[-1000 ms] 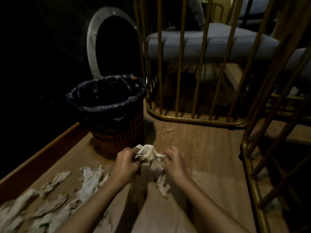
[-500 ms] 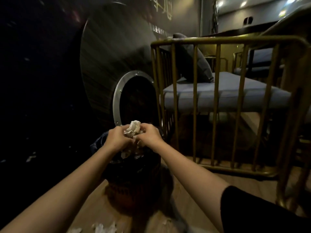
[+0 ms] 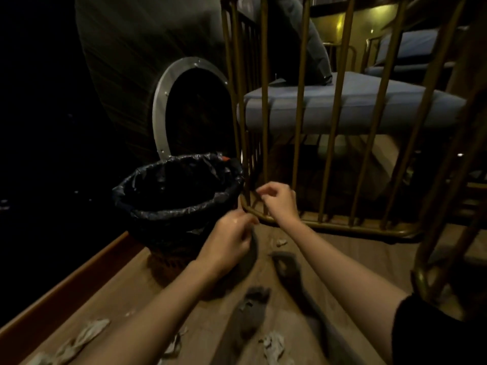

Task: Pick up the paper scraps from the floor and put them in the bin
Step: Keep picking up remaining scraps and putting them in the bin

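The bin (image 3: 147, 198), lined with a black bag, stands on the wooden floor (image 3: 329, 259) at centre left. My left hand (image 3: 230, 238) hovers just right of the bin's near rim, fingers loosely curled and holding nothing. My right hand (image 3: 279, 200) is a little higher and further right, in front of the gold railing, fingers apart and holding nothing. White paper scraps lie on the floor: a small one (image 3: 281, 242) between my arms, one (image 3: 274, 345) near the bottom edge, and long strips (image 3: 89, 331) at lower left. The bin's inside is too dark to see.
A gold metal railing (image 3: 297, 143) rises right behind my hands, with a grey cushioned seat (image 3: 369, 101) behind it. A second gold frame (image 3: 432, 272) stands at right. A round metal-rimmed opening (image 3: 163, 101) sits behind the bin. A raised wooden edge (image 3: 79, 275) borders the floor at left.
The crumpled paper wad held in both hands above the bin is gone from them. Both hands have drawn back and to the right of the bin and come apart.
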`<state>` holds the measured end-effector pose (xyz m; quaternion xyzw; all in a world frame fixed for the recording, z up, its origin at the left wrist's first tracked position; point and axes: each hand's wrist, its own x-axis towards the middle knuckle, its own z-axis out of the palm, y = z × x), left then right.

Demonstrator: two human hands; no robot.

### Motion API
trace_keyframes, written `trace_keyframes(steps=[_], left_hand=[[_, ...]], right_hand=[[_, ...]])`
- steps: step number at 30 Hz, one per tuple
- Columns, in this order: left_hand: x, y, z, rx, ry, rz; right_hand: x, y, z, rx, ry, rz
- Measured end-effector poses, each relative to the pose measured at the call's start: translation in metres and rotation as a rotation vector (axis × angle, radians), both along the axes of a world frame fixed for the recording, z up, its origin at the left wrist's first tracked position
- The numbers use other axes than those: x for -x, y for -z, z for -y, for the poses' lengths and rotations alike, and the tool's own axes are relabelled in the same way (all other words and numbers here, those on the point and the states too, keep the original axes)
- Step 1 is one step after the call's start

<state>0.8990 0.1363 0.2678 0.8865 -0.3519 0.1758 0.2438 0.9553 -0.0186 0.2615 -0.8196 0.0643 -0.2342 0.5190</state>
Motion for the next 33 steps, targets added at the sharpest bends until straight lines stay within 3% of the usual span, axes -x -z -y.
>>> trace_keyframes(steps=[4, 6, 12, 15, 17, 22, 25, 28, 31, 33], left_hand=[[-0.009, 0.096, 0.002, -0.414, -0.049, -0.340], [-0.009, 0.138, -0.005, -0.520, -0.097, -0.456], [0.000, 0.202, -0.016, -0.385, -0.091, -0.469], [0.006, 0.211, -0.016, -0.239, -0.110, -0.407], [0.008, 0.217, -0.017, -0.160, -0.126, -0.406], [0.027, 0.205, -0.005, 0.007, -0.180, -0.520], [0.054, 0.196, 0.006, 0.086, -0.052, -0.489], [0.081, 0.198, 0.010, -0.032, 0.119, -0.440], [0.098, 0.203, 0.005, -0.239, 0.187, -0.413], [0.108, 0.209, 0.002, -0.267, 0.195, -0.398]], right_hand=[[0.004, 0.089, 0.025, 0.038, 0.045, -0.287], [0.008, 0.126, 0.033, 0.047, 0.003, -0.385], [-0.019, 0.182, 0.040, 0.550, -0.166, -0.571], [-0.039, 0.197, 0.042, 0.696, -0.211, -0.683], [-0.044, 0.205, 0.042, 0.772, -0.204, -0.647], [-0.012, 0.213, 0.029, 0.691, 0.010, -0.451], [0.031, 0.219, 0.021, 0.647, 0.037, -0.381], [0.088, 0.224, 0.019, 0.568, 0.069, -0.315], [0.155, 0.229, 0.016, 0.459, 0.181, -0.298], [0.199, 0.229, 0.011, 0.367, 0.219, -0.282]])
